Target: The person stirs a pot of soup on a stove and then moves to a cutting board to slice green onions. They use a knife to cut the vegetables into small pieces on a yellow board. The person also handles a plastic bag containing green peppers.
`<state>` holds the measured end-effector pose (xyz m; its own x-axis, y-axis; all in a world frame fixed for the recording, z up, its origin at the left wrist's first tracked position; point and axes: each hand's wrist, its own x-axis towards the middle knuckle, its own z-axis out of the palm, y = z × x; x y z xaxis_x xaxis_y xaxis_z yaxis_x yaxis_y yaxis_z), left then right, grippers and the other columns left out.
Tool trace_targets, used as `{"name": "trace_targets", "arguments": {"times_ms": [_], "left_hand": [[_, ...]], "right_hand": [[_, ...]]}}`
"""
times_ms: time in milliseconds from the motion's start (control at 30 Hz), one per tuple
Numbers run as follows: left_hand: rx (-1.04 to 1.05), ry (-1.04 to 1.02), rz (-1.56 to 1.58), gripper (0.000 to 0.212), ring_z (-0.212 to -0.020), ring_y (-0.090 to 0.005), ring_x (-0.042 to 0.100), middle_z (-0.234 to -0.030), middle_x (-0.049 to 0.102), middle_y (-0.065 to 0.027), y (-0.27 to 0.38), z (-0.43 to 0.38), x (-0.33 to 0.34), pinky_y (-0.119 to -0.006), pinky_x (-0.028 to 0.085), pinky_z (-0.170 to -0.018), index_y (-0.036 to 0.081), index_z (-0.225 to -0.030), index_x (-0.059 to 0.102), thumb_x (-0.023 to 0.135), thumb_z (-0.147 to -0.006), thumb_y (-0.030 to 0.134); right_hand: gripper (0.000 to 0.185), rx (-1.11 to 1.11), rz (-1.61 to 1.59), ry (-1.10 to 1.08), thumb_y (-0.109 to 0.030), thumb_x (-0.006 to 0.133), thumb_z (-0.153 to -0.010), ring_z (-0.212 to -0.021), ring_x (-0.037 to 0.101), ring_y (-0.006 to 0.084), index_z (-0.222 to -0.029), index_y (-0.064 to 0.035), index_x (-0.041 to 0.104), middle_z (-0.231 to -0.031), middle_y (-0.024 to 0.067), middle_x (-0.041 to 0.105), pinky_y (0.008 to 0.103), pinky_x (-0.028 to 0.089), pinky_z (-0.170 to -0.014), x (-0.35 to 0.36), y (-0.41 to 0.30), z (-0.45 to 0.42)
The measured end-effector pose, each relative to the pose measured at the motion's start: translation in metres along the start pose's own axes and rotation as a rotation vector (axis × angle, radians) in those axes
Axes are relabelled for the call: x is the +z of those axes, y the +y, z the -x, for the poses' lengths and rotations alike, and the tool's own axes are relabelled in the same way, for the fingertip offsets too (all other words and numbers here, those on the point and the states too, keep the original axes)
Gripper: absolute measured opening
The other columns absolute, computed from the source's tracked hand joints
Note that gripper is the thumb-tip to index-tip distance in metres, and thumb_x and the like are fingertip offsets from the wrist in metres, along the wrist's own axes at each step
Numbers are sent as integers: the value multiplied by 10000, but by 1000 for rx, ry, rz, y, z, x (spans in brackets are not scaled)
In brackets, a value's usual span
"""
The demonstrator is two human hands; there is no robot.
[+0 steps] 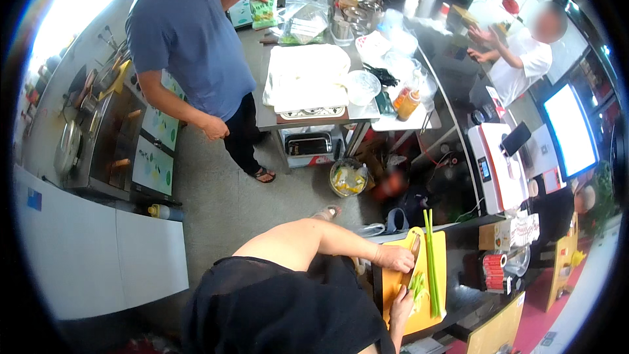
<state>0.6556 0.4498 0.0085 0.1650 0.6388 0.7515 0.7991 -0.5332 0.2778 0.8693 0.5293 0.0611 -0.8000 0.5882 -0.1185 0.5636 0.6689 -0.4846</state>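
A yellow cutting board [435, 322] lies before me on a dark counter. My right hand [400, 305] grips the dark handle of a kitchen knife [416, 248], whose blade points away from that hand along the board. At the blade rests my left hand [394, 258], its fingers curled; whether they pinch the blade or only touch it is hidden. Cut green celery pieces [419, 285] lie in a small heap beside the knife. Two long celery stalks [431, 265] run along the board past the heap, apart from both hands.
A white kitchen scale [494, 167] and red-labelled rolls [493, 270] occupy the counter. A waste bin [349, 179] stands on the floor. One person [191, 49] holds a green packet [264, 10] by a steel table [268, 118]; another person [521, 59] stands across the counter.
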Motion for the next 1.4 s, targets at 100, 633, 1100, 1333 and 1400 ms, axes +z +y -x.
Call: {"name": "trace_targets", "arguments": {"times_ms": [100,633,1100,1333,1400], "left_hand": [[-21,100,-58,76,-839,-297,590,-857,590,-83,12,-6,-29,-403,496,-731,79,-758,567,616,-751,137],[-974,1436,-1576,367,-969,-342,662,-1069,687,-190,243,164,-550,-410,508,-840,32,-1276,591,570,-928,145],[-938,1152,-1596,372,-807,-314,680,-1026,694,-172,225,51,-582,-412,538,-703,35,-1244,604,609,-906,191],[-800,402,-633,126,-864,-310,621,-905,644,-103,101,-7,-247,-409,508,-728,86,-965,665,599,-910,179],[-695,17,-466,132,-847,-292,620,-878,631,-79,79,-22,-171,-412,519,-694,94,-875,637,625,-879,225]], "right_hand": [[377,-17,-10,17,-283,498,-1009,-711,604,500,-917,73,581,-753,314,625,518,474,-622,0,-2,1],[475,6,52,36,-375,506,-994,-784,592,525,-926,86,601,-800,348,608,545,460,-669,25,3,-17],[485,75,10,-9,-370,503,-993,-750,596,521,-884,92,601,-761,344,604,546,462,-639,29,29,-20],[515,-41,-72,9,-376,482,-1004,-804,581,540,-911,119,591,-817,366,599,530,470,-686,11,14,-1],[515,31,-33,-28,-376,474,-1009,-806,584,538,-920,119,590,-820,366,602,530,470,-686,6,10,2]]}}
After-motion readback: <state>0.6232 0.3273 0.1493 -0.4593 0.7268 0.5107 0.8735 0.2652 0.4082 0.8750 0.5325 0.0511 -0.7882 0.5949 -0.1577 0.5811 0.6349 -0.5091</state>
